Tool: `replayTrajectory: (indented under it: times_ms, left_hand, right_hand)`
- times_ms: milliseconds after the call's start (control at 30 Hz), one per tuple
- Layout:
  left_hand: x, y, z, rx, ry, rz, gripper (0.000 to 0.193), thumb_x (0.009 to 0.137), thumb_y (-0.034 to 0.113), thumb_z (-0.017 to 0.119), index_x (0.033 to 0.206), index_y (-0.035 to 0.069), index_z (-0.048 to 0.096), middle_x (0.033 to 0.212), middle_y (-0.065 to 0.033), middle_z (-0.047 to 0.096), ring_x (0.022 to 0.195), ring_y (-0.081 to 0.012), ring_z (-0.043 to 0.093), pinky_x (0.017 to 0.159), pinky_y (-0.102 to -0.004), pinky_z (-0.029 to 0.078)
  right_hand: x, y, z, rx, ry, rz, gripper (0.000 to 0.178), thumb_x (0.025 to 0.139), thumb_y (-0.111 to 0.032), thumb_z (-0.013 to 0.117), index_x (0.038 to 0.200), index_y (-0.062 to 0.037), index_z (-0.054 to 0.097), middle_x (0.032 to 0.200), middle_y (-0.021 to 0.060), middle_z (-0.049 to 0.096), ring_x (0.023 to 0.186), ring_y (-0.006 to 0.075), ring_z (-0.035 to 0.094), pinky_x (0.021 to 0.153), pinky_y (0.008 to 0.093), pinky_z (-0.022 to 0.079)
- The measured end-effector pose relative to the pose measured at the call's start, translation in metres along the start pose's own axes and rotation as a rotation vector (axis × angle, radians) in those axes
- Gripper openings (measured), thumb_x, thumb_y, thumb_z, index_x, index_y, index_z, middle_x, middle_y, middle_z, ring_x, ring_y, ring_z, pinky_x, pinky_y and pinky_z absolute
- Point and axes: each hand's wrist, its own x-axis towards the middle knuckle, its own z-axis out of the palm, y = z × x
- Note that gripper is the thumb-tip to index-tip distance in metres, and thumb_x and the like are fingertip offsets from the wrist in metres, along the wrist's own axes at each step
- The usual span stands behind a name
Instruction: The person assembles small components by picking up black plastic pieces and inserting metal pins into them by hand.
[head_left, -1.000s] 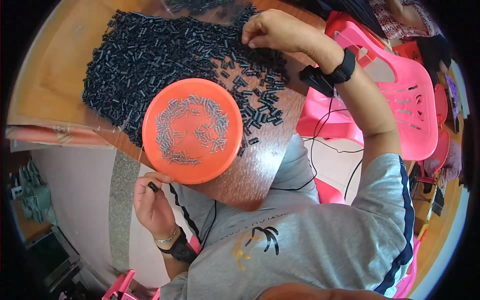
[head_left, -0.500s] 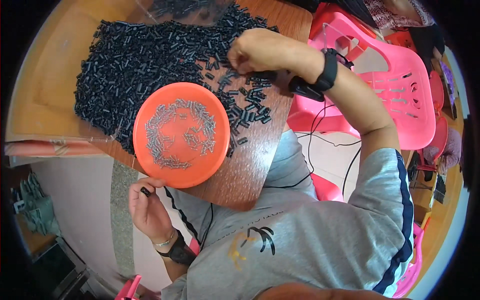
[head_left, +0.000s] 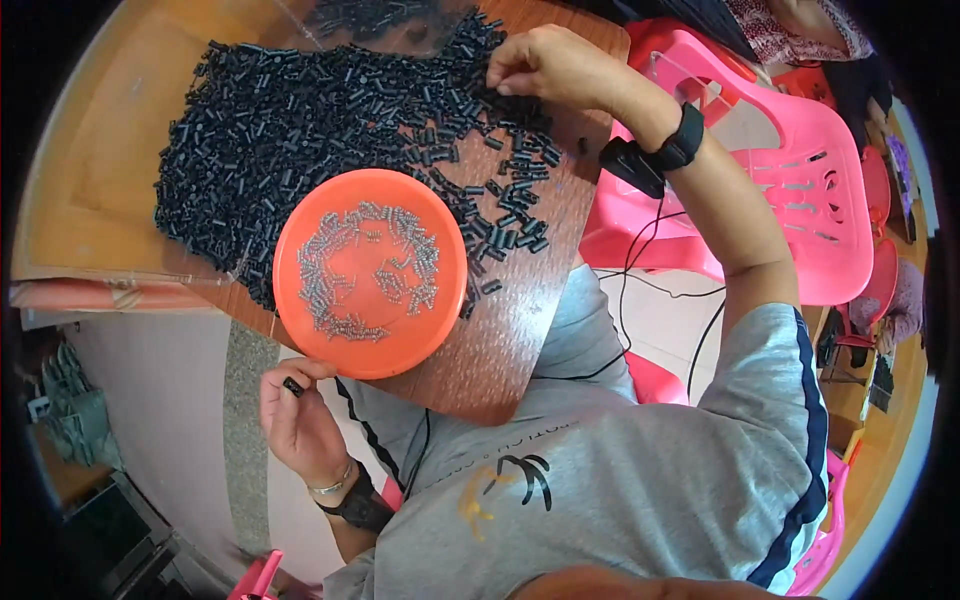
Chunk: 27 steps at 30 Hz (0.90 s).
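Black short cylindrical piece (head_left: 292, 386) is pinched in left hand (head_left: 302, 432), near-left of orange round plastic bowl (head_left: 372, 362), long axis slanting far-left to near-right. Right hand (head_left: 540, 68) curls at heaped black cylinders (head_left: 290, 125); its grip I cannot tell.

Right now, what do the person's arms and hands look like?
The left hand and right hand are bare. Each wrist wears a black band; the left adds a silvery bracelet, the right a black box. The grey short right sleeve has a navy stripe.

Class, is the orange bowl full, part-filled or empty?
Part-filled: metal springs lie in a rough ring inside the orange bowl, its bare bottom showing between them.
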Motion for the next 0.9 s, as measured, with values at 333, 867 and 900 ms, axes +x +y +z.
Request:
replayTrajectory:
  times_ms: [333,867,900]
  left_hand:
    - [0.001,-0.001,-0.002,-0.019,0.004,-0.006,0.023,0.089,0.023,0.051,0.085,0.0,0.049,0.087,-0.0179,0.056,0.086,-0.0267,0.054,0.083,-0.039,0.041]
    - [0.002,-0.001,-0.001,-0.006,0.029,-0.006,0.023,0.088,0.022,0.052,0.085,0.0,0.048,0.086,-0.017,0.055,0.086,-0.0262,0.053,0.083,-0.0388,0.041]
    - [0.002,-0.002,0.0,-0.004,0.025,-0.006,0.023,0.088,0.022,0.052,0.085,0.0,0.048,0.086,-0.017,0.055,0.086,-0.0262,0.053,0.083,-0.0388,0.041]
  right_hand:
    - [0.023,-0.013,0.025,-0.25,-0.136,-0.127,0.014,0.076,-0.015,0.066,0.088,-0.0101,0.068,0.082,0.0091,0.064,0.081,0.0284,0.063,0.072,0.0373,0.05]
    - [0.008,0.0,0.016,0.063,-0.157,-0.104,0.015,0.071,-0.01,0.071,0.086,-0.0073,0.068,0.082,0.0056,0.063,0.076,0.0215,0.063,0.067,0.0322,0.049]
    - [0.009,0.001,0.019,0.059,-0.177,-0.121,0.016,0.07,-0.01,0.07,0.085,-0.0074,0.068,0.083,0.0056,0.063,0.077,0.0222,0.063,0.067,0.0328,0.049]
